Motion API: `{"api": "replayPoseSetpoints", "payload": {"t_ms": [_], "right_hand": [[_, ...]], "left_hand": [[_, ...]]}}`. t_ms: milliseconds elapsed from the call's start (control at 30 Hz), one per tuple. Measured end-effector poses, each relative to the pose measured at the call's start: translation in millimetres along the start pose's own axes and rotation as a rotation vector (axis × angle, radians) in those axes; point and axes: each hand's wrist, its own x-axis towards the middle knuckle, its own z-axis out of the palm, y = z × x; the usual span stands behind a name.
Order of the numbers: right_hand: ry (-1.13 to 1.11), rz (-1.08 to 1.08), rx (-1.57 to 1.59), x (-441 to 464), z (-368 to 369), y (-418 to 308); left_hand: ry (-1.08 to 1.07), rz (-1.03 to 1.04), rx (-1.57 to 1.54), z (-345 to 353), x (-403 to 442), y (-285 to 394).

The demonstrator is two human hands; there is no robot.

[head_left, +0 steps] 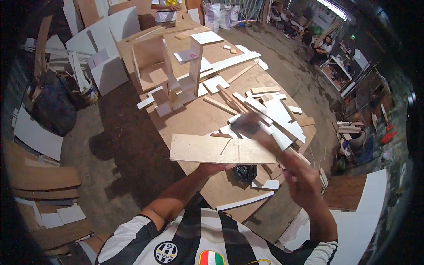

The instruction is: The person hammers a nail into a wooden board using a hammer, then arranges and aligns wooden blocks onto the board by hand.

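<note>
My left hand (214, 168) is closed on a pale plywood board (198, 148), gripping it from below and behind near its middle. The board is held level above the worktable. On its face shows a thin dark line, perhaps a nail or its shadow; I cannot tell which. My right hand (302, 179) is wrapped round the handle of a hammer (270, 141), smeared by motion. The hammer's dark head is over the board's upper edge, and I cannot tell whether it touches. Below the board lies a black plastic bag (245, 173) on the worktable (172, 128).
White and bare wood strips (276, 115) lie scattered to the right on the table. An open wooden box frame (152, 66) and a white-edged upright piece (196, 66) stand farther back. Another person (167, 9) is at the far end; someone sits (324, 46) at back right.
</note>
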Motion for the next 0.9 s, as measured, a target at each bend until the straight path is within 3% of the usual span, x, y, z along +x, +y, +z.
{"api": "replayPoseSetpoints", "payload": {"t_ms": [33, 67, 167, 267, 333, 400, 467, 533, 633, 700, 867, 900], "right_hand": [[-0.285, 0.151, -0.080, 7.5, -8.5, -18.0], [-0.282, 0.151, -0.080, 6.7, -6.1, -15.3], [0.105, -0.026, 0.041, 1.4, 10.5, 4.0], [0.245, -0.069, 0.043, 0.9, 15.8, 5.5], [-0.054, -0.001, -0.016, -3.5, 21.7, 3.5], [-0.041, -0.009, 0.031, -4.1, 19.8, 8.5], [0.110, -0.009, 0.019, -5.9, 13.4, 11.2], [0.216, -0.009, 0.121, -5.3, 18.7, 15.2], [-0.048, 0.015, -0.004, -5.9, 24.2, 9.4], [-0.031, 0.035, -0.057, -4.6, 10.1, 4.4], [0.054, 0.055, -0.037, -7.3, 9.5, 1.6], [-0.078, -0.012, -0.093, -6.5, 16.5, 4.5]], "left_hand": [[0.007, -0.012, -0.003, -0.6, -2.0, -0.5], [0.011, -0.026, -0.010, -1.8, -4.0, -1.9], [-0.029, -0.030, -0.029, -11.6, -4.9, -15.0], [-0.064, -0.052, -0.032, -17.5, -7.2, -21.9], [0.014, -0.100, -0.077, -3.9, -11.1, -8.5], [0.090, -0.142, -0.123, -3.6, -8.2, -10.9], [-0.078, -0.018, -0.076, -18.8, -5.5, -26.7], [-0.050, -0.029, -0.057, -11.7, -3.8, -17.5], [0.015, -0.050, -0.021, -3.9, -6.6, -10.5], [0.054, -0.055, -0.002, -6.5, -6.6, -13.7], [-0.081, -0.032, 0.089, -17.1, -6.9, -18.9], [-0.090, -0.014, 0.124, -17.3, -8.8, -19.4]]}}
